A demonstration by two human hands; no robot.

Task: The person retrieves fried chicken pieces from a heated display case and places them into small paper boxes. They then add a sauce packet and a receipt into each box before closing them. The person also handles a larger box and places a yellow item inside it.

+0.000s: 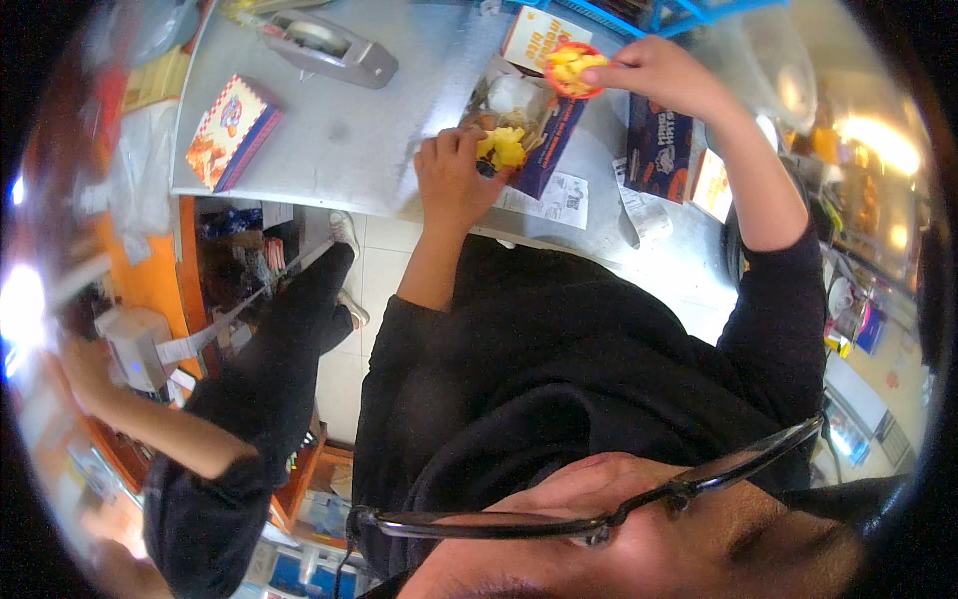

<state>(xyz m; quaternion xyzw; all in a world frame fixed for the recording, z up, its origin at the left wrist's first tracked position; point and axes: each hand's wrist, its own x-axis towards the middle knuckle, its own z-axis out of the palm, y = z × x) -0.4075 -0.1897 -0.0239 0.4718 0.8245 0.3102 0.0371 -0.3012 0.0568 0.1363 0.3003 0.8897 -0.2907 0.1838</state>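
Observation:
A printed cardboard takeaway box (552,142) stands open on the metal counter. Inside are yellow food pieces (503,148) that look like scrambled egg, something white like rice (510,96), and browner food. My left hand (456,176) grips the box's near left side, its fingers curled over the edge beside the yellow food. Above the box's far right corner, my right hand (662,75) holds a small red cup (550,73) filled with yellow pieces, thumb over its rim.
The metal counter (337,142) also carries a tape dispenser (337,49), a closed printed box (232,135), a dark printed box (658,150) and paper slips (554,201). A blue basket (673,19) borders the far side. Another person (247,389) stands at left near a receipt printer (135,348).

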